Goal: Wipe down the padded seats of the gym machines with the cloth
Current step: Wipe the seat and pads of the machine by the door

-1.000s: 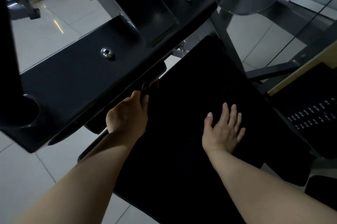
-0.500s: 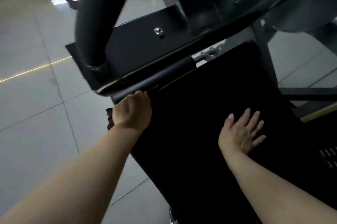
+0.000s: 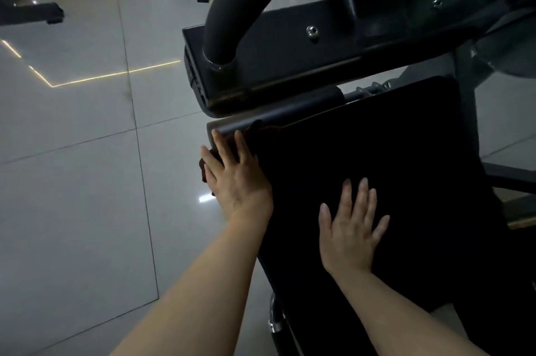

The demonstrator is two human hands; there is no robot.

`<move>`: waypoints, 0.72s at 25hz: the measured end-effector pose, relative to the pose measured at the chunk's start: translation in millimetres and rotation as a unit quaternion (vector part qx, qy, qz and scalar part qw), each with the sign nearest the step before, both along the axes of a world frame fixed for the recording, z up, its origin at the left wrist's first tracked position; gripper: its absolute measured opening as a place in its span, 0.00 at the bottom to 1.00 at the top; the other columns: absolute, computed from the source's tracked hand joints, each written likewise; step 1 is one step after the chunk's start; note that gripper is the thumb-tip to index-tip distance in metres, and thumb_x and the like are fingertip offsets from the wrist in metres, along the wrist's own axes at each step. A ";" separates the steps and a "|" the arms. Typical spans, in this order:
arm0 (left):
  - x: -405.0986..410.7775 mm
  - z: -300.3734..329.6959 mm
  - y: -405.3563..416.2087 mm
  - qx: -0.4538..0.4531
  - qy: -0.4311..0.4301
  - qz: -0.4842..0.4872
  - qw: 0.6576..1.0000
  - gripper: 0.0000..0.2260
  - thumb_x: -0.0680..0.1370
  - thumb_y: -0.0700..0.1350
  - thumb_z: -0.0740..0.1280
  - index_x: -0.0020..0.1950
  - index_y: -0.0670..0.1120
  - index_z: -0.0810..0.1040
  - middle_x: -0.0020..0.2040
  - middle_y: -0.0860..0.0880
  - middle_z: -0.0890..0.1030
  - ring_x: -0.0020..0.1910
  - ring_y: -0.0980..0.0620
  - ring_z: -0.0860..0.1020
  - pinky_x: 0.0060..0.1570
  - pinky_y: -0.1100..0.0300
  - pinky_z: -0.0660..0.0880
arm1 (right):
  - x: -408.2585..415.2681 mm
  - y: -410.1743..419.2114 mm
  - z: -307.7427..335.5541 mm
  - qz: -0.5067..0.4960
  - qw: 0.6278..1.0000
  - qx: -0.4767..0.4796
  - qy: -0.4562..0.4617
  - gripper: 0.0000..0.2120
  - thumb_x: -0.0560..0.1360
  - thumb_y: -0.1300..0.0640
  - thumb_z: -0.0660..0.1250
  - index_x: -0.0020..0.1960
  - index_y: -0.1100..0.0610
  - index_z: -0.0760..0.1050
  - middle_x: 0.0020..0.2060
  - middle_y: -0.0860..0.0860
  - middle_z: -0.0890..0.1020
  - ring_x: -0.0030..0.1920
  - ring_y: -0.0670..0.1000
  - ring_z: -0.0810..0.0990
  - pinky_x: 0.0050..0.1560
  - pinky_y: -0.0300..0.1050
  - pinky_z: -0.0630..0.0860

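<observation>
Left hand (image 3: 236,178), curled a moment ago, is now pressing flat, fingers straightened, on dark cloth (image 3: 204,167) at padded seat (image 3: 377,147) edge; right hand (image 3: 352,228) is resting splayed, holding nothing.

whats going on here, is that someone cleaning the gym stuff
Yes. A person is leaning over a gym machine and wiping its black padded seat. The left hand presses a dark reddish cloth flat against the seat's left edge, just below the machine's grey metal frame. The right hand lies spread flat on the middle of the seat, holding nothing. Tiled floor shows to the left.
</observation>
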State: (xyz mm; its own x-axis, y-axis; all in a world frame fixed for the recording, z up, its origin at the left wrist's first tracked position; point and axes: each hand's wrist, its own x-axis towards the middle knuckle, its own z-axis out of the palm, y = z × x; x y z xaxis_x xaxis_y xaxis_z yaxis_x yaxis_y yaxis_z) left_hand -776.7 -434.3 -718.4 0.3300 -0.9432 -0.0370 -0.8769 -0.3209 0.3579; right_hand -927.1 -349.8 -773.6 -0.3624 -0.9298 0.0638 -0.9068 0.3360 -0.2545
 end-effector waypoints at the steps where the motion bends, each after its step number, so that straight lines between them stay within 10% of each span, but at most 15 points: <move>1: -0.6 -3.4 9.9 -0.021 0.027 0.003 0.999 0.28 0.81 0.46 0.57 0.78 0.53 0.48 0.78 0.48 0.39 0.76 0.40 0.41 0.73 0.45 0.52 | 1.9 0.6 0.1 0.001 1.000 0.003 0.004 0.32 0.78 0.37 0.38 0.77 0.53 0.46 0.77 0.55 0.47 0.77 0.55 0.46 0.71 0.67 0.48; 14: -72.6 -91.1 205.2 -0.146 0.178 -0.090 0.969 0.21 0.82 0.49 0.49 0.74 0.45 0.59 0.78 0.40 0.43 0.73 0.34 0.54 0.64 0.39 0.63 | 3.9 1.0 12.2 0.007 0.998 0.056 0.016 0.34 0.75 0.36 0.31 0.77 0.51 0.38 0.77 0.53 0.39 0.76 0.53 0.37 0.72 0.62 0.38; 18: -46.0 -72.3 142.3 -0.165 0.177 -0.078 0.967 0.22 0.79 0.48 0.53 0.73 0.47 0.64 0.76 0.35 0.47 0.71 0.28 0.58 0.63 0.36 0.66 | 0.4 -2.0 17.7 0.007 0.994 0.113 0.007 0.32 0.78 0.38 0.36 0.76 0.50 0.34 0.76 0.52 0.34 0.75 0.52 0.33 0.72 0.61 0.36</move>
State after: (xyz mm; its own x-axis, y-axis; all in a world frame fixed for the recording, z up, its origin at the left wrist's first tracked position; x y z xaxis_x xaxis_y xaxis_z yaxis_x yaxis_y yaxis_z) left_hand -822.7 -291.9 -790.7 0.2039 -0.9603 0.1902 -0.7100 -0.0113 0.7042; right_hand -926.7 -351.8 -755.9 -0.3496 -0.9262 -0.1413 -0.9149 0.3700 -0.1615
